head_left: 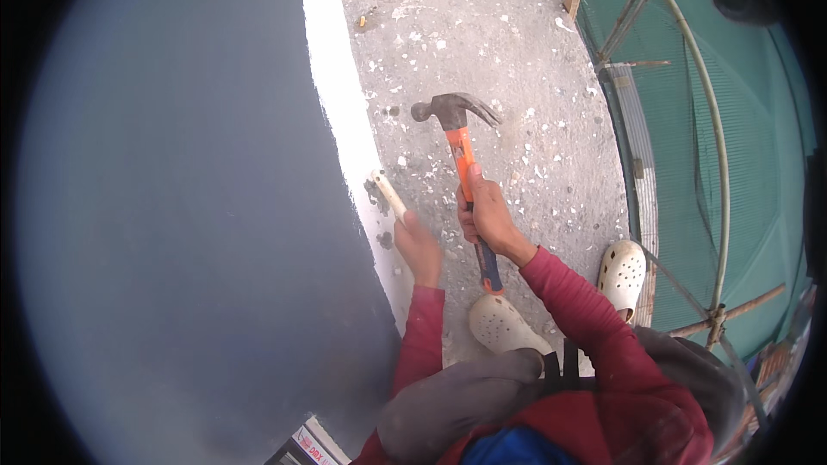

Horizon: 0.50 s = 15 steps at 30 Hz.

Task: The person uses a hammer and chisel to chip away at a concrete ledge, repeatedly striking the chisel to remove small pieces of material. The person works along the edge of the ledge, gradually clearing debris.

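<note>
My right hand (493, 215) grips a claw hammer (461, 151) around its orange and dark handle. The hammer's dark steel head is raised, its round face toward the wall and its claw pointing right. My left hand (419, 250) is closed on a short cream rod (391, 195), pipe-like, whose far end meets the white strip (338, 86) along the foot of the wall. The hammer head is apart from the rod. Dark grey patches mark the white strip and floor beside the rod. My left fingers are partly hidden behind the back of that hand.
A dark blue-grey wall (198, 189) fills the left. White chips litter the rough concrete floor (508, 60). Poles (711, 112) and green netting (758, 146) stand past the ledge's right edge. My cream clogs (508, 324) are on the ledge; a printed box (314, 443) sits below.
</note>
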{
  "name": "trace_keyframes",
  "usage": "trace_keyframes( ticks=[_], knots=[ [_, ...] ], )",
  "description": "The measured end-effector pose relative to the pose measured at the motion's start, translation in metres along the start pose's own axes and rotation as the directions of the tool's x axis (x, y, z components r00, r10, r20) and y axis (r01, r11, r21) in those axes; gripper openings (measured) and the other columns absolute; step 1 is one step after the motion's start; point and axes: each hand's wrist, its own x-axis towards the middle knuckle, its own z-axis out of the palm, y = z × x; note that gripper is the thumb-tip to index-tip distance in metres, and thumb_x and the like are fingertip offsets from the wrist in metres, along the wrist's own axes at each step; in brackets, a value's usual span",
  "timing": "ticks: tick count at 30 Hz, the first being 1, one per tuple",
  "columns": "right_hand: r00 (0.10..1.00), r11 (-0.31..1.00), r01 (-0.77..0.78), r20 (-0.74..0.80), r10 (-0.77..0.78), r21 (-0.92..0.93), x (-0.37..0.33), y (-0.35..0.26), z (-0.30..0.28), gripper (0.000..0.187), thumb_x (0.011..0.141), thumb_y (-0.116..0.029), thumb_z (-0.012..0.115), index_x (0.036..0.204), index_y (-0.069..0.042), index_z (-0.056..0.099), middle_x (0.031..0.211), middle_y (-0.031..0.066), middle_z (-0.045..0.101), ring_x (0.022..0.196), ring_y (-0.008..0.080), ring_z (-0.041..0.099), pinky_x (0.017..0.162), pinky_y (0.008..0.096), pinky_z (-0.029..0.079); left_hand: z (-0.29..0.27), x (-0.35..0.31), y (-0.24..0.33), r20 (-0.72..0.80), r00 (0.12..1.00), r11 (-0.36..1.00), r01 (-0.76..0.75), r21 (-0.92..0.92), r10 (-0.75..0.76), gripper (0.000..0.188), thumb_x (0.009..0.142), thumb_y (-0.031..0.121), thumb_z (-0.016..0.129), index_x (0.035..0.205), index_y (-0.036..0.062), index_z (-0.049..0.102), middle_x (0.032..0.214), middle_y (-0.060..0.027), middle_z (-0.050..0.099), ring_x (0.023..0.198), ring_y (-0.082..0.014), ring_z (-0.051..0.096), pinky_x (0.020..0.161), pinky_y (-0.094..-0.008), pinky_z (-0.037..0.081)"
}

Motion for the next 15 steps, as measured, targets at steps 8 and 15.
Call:
trace_keyframes(
  ticks=[8,15],
  knots=[
    [0.986,0.988,-0.109,0.117,0.121,-0.107,0.0007,0.0027,-0.0035,0.068,0.100,-0.069,0.027,0.072,-0.008,0.042,0.053,-0.0003,0.037,0.040,0.0091,0.034,0.037,0.0280,0.031,-0.0008,-0.0029,0.0058,-0.031,0.998,0.998,0.047,0.048,-0.046,0.042,0.106,0.032,0.043,0.096,-0.0070,0.054,0.076,-0.0089,0.054,0.069,-0.0176,0.051,0.064,-0.0372,0.042],
    [0.988,0.988,0.148,0.025,-0.149,0.038,-0.0033,-0.0009,0.0045,0.075,0.100,-0.069,0.027,0.064,-0.005,0.045,0.053,0.0019,0.042,0.042,0.0124,0.040,0.039,0.0303,0.031,-0.0004,-0.0005,0.0015,0.013,0.999,0.999,0.043,-0.025,-0.042,0.034,0.106,0.036,0.045,0.100,0.0030,0.049,0.068,-0.0008,0.044,0.042,-0.0071,0.038,0.033,-0.0261,0.028]
  ],
)
